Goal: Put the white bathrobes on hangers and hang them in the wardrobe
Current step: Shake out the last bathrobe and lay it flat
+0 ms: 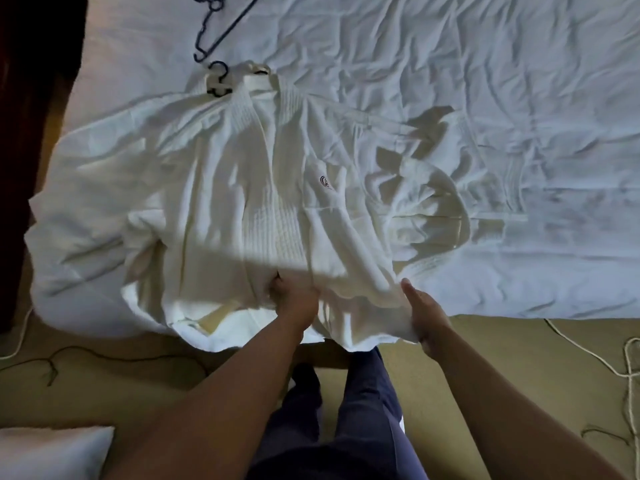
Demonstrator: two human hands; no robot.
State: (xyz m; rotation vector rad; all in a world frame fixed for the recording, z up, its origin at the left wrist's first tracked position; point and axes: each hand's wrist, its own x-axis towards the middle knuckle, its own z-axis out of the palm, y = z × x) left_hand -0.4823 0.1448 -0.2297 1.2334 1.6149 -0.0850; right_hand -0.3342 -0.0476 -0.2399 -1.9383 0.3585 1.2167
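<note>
A white bathrobe [221,188] lies spread on the bed, collar away from me, with a small dark logo on its chest. A dark hanger hook [219,71] sticks out at the collar. A second dark hanger [221,26] lies on the sheet beyond it. My left hand [294,296] grips a bunch of the robe's front fabric near the hem. Further right, at the bed's edge, my right hand [424,317] holds the robe's lower edge, thumb on top and fingers under the cloth.
The bed [519,98] has a rumpled white sheet stretching to the right. My legs in dark trousers stand on a tan carpet [485,358]. White cords [588,355] and a dark cable [104,356] trail on the floor. A white pillow [48,452] lies bottom left.
</note>
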